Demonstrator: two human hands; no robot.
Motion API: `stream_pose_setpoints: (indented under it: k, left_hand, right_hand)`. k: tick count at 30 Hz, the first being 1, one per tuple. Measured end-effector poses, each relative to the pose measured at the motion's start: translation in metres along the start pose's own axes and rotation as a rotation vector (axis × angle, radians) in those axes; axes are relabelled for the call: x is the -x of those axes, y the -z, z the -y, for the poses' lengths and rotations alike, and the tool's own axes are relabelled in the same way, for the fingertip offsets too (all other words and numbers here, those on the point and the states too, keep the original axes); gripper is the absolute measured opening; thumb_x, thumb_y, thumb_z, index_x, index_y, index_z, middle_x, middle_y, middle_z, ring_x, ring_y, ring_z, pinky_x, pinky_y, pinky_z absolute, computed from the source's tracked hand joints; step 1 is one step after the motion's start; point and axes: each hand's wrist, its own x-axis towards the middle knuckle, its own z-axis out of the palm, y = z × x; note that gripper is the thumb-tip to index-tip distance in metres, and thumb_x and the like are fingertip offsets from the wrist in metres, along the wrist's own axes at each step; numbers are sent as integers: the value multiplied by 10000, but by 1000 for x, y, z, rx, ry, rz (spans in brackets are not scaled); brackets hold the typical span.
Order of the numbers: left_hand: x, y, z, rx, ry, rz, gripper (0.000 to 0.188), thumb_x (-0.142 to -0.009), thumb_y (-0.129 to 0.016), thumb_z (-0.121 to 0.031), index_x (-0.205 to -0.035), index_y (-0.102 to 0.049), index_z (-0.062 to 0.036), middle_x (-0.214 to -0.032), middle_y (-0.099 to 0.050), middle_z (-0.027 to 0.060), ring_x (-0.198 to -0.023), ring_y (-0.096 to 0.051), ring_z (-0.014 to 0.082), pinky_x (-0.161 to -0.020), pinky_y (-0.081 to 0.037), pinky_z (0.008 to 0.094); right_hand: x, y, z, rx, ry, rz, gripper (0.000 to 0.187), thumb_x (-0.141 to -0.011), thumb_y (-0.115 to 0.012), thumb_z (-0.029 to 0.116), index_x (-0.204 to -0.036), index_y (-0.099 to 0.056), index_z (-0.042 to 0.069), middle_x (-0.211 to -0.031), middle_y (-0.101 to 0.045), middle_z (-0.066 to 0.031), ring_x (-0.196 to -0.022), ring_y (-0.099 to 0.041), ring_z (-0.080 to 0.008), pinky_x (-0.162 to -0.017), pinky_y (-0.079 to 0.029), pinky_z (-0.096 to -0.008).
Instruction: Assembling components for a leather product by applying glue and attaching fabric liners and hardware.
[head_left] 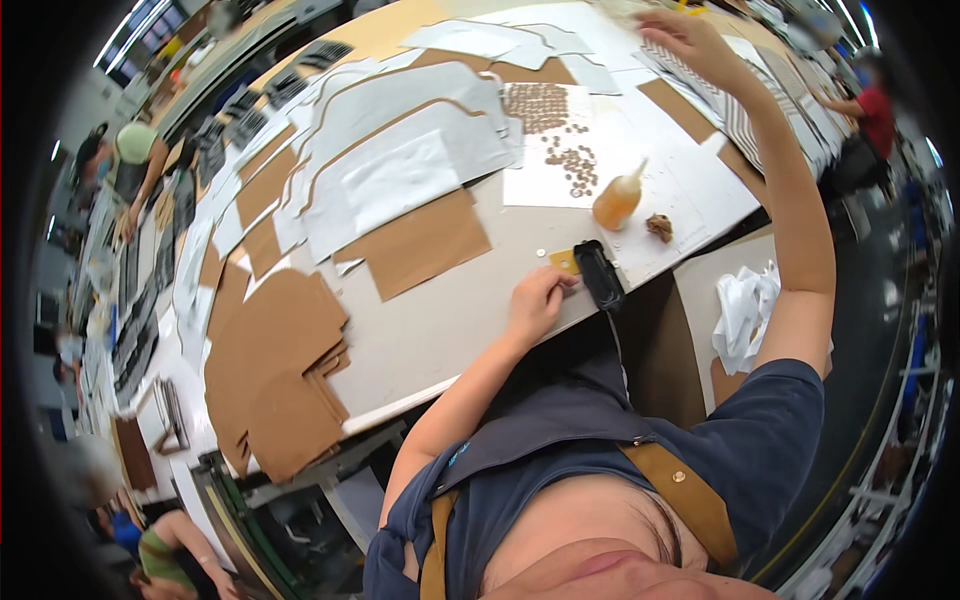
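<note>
My left hand (538, 302) rests at the table's near edge, fingers curled together beside a small yellow piece (563, 262) and a black case (600, 275). Whatever may be in those fingers is hidden. My right hand (690, 48) is stretched far out to the right, fingers extended, above striped pieces (705, 92); no held thing shows there. Between the hands stands a squeeze bottle (617, 200) of amber liquid with a pointed nozzle. Small brown discs (572, 165) lie on a white sheet (520, 187), some in rows, others scattered. A crumpled brown lump (659, 228) sits by the bottle.
Brown cut panels (290, 370) are stacked at the left. Grey-white panels (415, 115) and brown sheets (420, 245) cover the table's middle. Crumpled white material (745, 315) lies by my right arm. Co-workers are at the left and a person in red (875, 115) at the right.
</note>
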Motion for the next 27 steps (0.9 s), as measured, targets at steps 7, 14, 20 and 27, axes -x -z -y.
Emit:
stream_pose_setpoints:
  k: [7,14,20,27]
  left_hand:
    - [3,11,1,-149,54,25,227,-824,-544,63,-937,-713,-38,-863,-681,121,-844,-641,310,-788,-510,401]
    - [-7,-3,-5,-103,-8,43,237,-822,-534,82,-940,-711,-22,-889,-695,129,-844,-636,321,-796,-502,404]
    - [-10,-2,-11,-129,46,46,254,-817,-529,94,-948,-715,-18,-900,-703,130,-867,-647,321,-816,-510,397]
    - [-12,-5,-10,-132,52,48,267,-809,-533,103,-952,-720,-24,-907,-709,125,-867,-652,317,-801,-518,391]
  right_hand:
    - [171,-72,-171,381,-760,233,337,-885,-661,233,-1072,-673,-47,-1079,-690,-271,-1049,-642,-435,-895,-515,-488]
    - [278,-112,-258,821,-669,119,103,-927,-531,28,-963,-626,16,-1003,-661,-150,-986,-666,-339,-850,-569,-428]
    - [257,-108,-275,773,-794,-33,162,-977,-520,116,-983,-658,31,-957,-707,-183,-903,-704,-351,-757,-581,-445]
    - [261,-80,-270,674,-938,-407,277,-1051,-461,232,-1004,-657,41,-889,-723,-213,-831,-711,-402,-718,-555,-520]
